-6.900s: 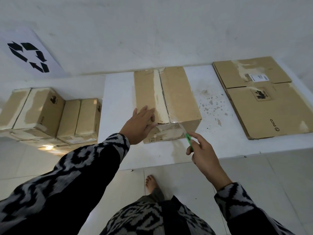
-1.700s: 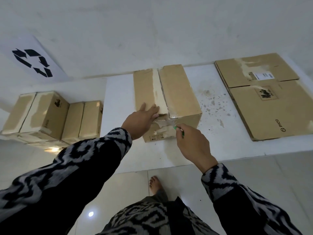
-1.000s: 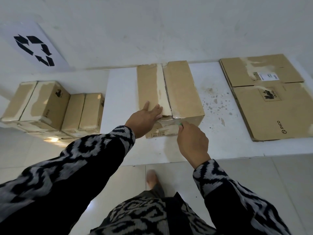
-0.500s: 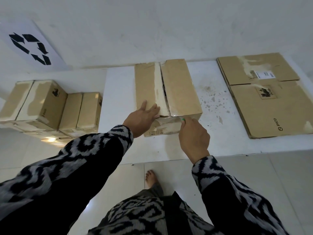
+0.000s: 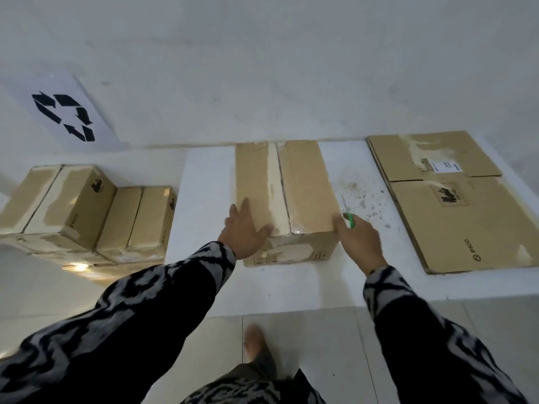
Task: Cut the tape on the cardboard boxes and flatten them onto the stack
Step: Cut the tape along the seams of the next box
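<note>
A closed cardboard box (image 5: 303,182) stands on the white platform (image 5: 204,199), with a strip of tape (image 5: 275,185) along its top seam. My left hand (image 5: 245,231) lies flat on the box's near left top, fingers spread. My right hand (image 5: 357,239) is at the box's near right corner, closed around a small green cutter (image 5: 349,220) whose tip points up beside the corner. A stack of flattened boxes (image 5: 466,205) lies on the platform to the right.
Several taped boxes (image 5: 87,211) stand on the floor at the left. A recycling sign (image 5: 64,116) hangs on the white wall behind. My bare foot (image 5: 256,342) is on the tiled floor in front of the platform's edge.
My right hand with the green cutter has moved right along the box's near top edge, from the middle seam to the right corner. My left hand has stayed flat on the box.
</note>
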A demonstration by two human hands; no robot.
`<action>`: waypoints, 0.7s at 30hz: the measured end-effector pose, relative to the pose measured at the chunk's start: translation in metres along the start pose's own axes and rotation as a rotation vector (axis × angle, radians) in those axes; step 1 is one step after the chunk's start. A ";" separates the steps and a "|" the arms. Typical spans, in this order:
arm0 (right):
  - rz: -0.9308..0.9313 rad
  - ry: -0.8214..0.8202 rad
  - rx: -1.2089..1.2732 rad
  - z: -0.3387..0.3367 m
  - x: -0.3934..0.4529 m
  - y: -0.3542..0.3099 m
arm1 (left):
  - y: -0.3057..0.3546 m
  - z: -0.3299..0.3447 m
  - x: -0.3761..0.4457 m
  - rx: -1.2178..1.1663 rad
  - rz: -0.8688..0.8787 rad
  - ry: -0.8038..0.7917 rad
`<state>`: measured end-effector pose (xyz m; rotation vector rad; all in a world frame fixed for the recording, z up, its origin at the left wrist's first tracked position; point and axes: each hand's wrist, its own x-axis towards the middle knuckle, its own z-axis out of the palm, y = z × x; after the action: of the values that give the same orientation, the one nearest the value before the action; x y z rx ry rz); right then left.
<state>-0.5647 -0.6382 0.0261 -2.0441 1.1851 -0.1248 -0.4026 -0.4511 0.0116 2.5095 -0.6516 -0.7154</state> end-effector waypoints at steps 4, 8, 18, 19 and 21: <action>0.029 0.082 -0.099 0.021 -0.020 0.001 | -0.010 -0.038 0.032 0.244 -0.038 0.073; -0.069 0.283 -0.023 0.005 0.007 -0.019 | -0.014 -0.054 0.030 0.095 -0.354 0.014; 0.081 0.104 -0.158 -0.007 0.060 -0.015 | 0.004 -0.053 0.079 0.033 -0.213 0.152; 0.074 0.121 -0.161 -0.006 0.053 -0.015 | 0.003 -0.060 0.088 0.105 -0.284 0.192; 0.019 0.170 -0.146 -0.007 0.055 -0.016 | 0.004 -0.062 0.092 0.144 -0.361 0.110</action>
<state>-0.5255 -0.6803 0.0266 -2.1831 1.3529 -0.2123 -0.2989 -0.4870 0.0275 2.8134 -0.2182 -0.6652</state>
